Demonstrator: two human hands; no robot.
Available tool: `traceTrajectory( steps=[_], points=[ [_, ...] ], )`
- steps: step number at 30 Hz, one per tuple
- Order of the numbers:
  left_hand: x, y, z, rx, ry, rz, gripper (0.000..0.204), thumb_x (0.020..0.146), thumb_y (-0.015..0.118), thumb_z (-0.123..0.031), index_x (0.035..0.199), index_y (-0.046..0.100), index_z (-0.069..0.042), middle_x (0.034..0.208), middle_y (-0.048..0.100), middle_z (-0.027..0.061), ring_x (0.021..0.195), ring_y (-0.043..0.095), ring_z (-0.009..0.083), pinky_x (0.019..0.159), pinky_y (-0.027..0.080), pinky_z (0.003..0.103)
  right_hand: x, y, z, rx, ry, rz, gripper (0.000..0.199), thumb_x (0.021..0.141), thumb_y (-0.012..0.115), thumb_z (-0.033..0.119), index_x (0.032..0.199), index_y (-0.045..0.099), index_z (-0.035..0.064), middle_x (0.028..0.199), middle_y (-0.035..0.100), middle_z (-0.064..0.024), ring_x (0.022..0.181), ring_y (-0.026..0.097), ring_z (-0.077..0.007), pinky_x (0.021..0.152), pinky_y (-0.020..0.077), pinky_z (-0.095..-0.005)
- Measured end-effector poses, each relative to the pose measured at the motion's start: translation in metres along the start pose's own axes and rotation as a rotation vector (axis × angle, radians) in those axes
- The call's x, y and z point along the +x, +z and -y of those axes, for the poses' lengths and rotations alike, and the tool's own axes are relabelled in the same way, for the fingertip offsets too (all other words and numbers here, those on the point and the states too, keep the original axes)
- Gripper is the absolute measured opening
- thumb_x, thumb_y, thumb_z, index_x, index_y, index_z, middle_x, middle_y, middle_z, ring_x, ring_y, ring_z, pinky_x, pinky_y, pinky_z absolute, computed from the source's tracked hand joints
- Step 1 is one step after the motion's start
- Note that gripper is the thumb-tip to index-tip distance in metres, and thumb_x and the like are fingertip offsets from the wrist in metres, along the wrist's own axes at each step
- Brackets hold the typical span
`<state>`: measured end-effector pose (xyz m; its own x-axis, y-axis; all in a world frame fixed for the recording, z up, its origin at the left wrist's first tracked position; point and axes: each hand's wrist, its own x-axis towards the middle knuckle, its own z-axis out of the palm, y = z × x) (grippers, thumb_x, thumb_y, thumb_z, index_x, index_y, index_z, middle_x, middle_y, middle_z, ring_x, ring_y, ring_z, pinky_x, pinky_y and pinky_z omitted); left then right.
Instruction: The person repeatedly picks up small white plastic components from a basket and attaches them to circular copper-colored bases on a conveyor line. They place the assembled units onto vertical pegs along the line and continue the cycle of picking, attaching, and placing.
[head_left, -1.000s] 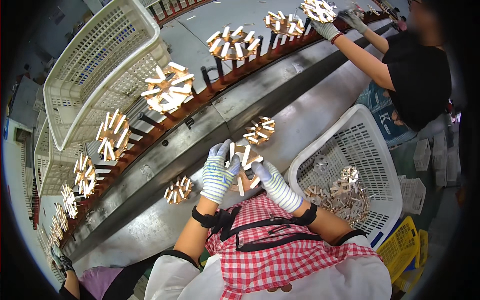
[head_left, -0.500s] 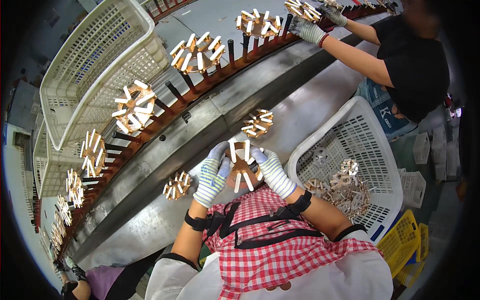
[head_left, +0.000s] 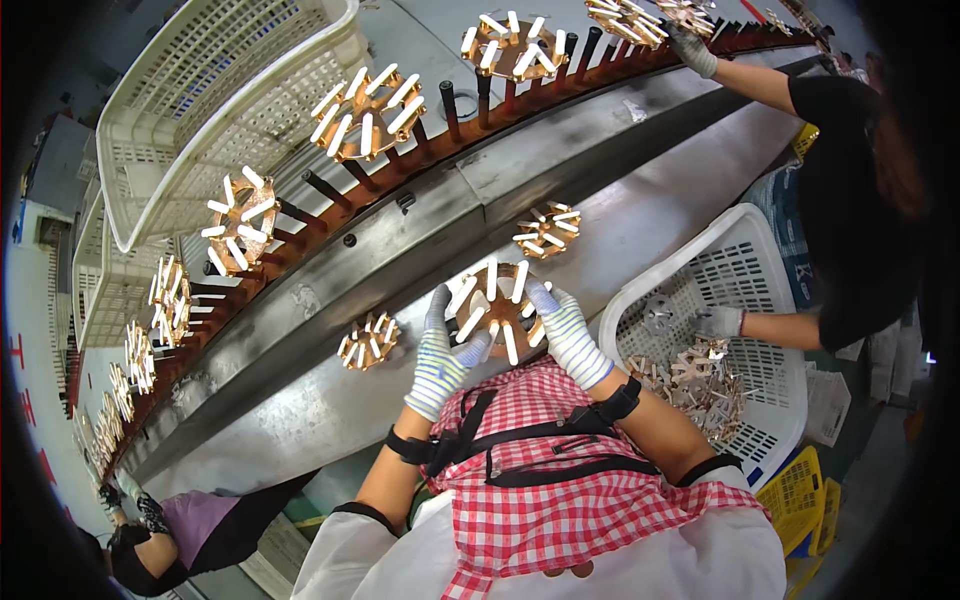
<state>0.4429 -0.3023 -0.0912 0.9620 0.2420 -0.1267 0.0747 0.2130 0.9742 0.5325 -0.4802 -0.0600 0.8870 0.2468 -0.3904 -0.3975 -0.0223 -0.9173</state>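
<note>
Between my gloved hands, in front of the checkered apron, is a round copper-coloured disc fixture (head_left: pixel 496 307) with white bars set around it like spokes. My left hand (head_left: pixel 443 358) closes on its left edge, the thumb near the lower bars. On the opposite edge, my right hand (head_left: pixel 574 338) grips it with the fingers curled partly out of sight behind. Two smaller discs with white bars lie on the metal bench: one disc (head_left: pixel 369 341) left of my hands, another disc (head_left: pixel 548 231) beyond them.
A curved line of dark pegs (head_left: pixel 328 190) carries several similar discs (head_left: pixel 368 112) past the metal ledge. At right, a white basket (head_left: pixel 788 385) holds loose metal pieces (head_left: pixel 700 385); a co-worker's gloved hand (head_left: pixel 718 322) reaches in. Large white crates (head_left: pixel 150 190) stand at left.
The held disc has turned, and its bars now fan out differently. One of the co-worker's hands has gone from the peg line into the basket. My view has shifted a little.
</note>
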Motion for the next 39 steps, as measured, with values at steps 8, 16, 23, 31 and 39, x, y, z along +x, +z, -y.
traceTrajectory(
  steps=[8,16,23,31,39],
  points=[
    [0.001,0.008,0.024,0.336,0.324,-0.262,0.062,0.075,0.073,-0.009,0.130,0.046,0.000,0.145,0.035,0.0247,0.133,0.041,0.0320,0.110,0.036,0.042,0.002,0.024,-0.022,0.040,-0.039,-0.086,0.049,0.091,0.063,0.050,0.106,0.063,0.0029,0.082,0.062,-0.0005,0.072,0.056,-0.0080,0.063,0.0467,-0.0251],
    [-0.014,-0.034,0.099,0.002,0.086,-0.401,0.043,0.091,0.064,-0.023,0.125,0.047,-0.004,0.110,0.057,0.0082,0.097,0.058,0.0167,0.088,0.049,0.029,0.025,0.018,-0.057,-0.016,0.054,-0.065,0.042,0.094,0.061,0.043,0.105,0.061,0.0031,0.082,0.061,-0.0008,0.068,0.058,-0.0097,0.058,0.0501,-0.0263],
    [-0.053,-0.075,0.152,-0.525,-0.587,-0.156,0.071,0.088,0.059,-0.061,0.131,0.045,-0.007,0.110,0.063,0.0115,0.092,0.064,0.0228,0.081,0.054,0.038,0.080,0.042,-0.139,-0.052,0.203,0.166,0.031,0.097,0.056,0.038,0.115,0.059,0.0128,0.089,0.061,-0.0015,0.075,0.059,-0.0133,0.064,0.0506,-0.0328],
    [0.007,-0.052,0.137,-0.726,-0.557,-0.166,0.075,0.090,0.050,-0.063,0.128,0.056,0.001,0.120,0.065,0.0149,0.109,0.062,0.0289,0.101,0.046,0.038,0.068,0.024,-0.068,-0.456,-0.061,0.526,0.038,0.101,0.048,0.031,0.124,0.052,0.0010,0.112,0.060,-0.0135,0.111,0.048,-0.0231,0.104,0.0360,-0.0375],
    [0.027,0.107,-0.003,-0.295,-0.738,0.262,0.061,0.089,0.065,-0.050,0.124,0.054,-0.001,0.110,0.064,0.0149,0.096,0.064,0.0203,0.085,0.055,0.034,-0.131,-0.272,0.045,0.043,0.309,-0.180,0.034,0.098,0.053,0.034,0.089,0.063,0.0019,0.072,0.057,-0.0027,0.066,0.056,-0.0110,0.065,0.0491,-0.0247]
  ],
)
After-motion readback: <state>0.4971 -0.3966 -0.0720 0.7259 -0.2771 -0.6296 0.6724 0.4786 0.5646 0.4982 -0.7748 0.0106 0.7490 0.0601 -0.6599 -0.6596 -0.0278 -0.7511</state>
